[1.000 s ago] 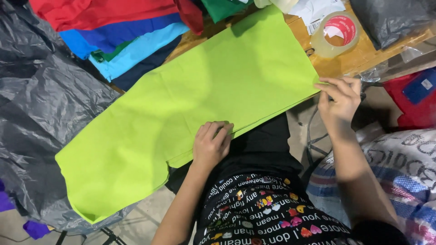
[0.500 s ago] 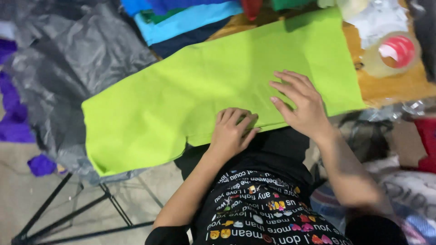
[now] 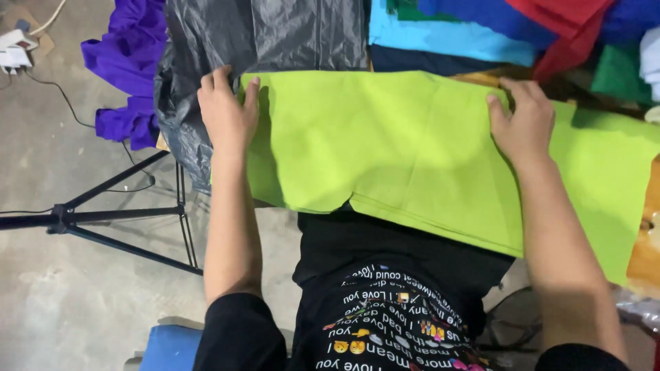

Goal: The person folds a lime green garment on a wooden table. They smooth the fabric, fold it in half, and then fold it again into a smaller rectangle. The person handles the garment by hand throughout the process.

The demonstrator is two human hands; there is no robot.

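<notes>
**Both hands flat on the lime-green fabric**

Your left hand point(image 3: 225, 113) lies palm down at the left end of the lime-green fabric piece point(image 3: 385, 148), fingers stretched out and slightly spread, the thumb on the green cloth and the other fingers reaching over its edge onto the black plastic sheet point(image 3: 275, 34). It grips nothing; it only presses.

Your right hand point(image 3: 522, 124) rests palm down further right on the same fabric, near its far edge, fingers extended and close together, also holding nothing.

The green fabric is spread across the table in front of you, its near edge hanging over your black printed shirt point(image 3: 392, 323). You can see a fold line running through the cloth between your 2 hands.

Beyond the fabric lie stacked cloths: a light-blue piece point(image 3: 447, 34), a red piece point(image 3: 564, 27) and a dark-green one point(image 3: 615, 75). Purple fabric point(image 3: 127, 69) hangs at the left, above a black tripod stand point(image 3: 117, 220) on the concrete floor point(image 3: 82, 302).
</notes>
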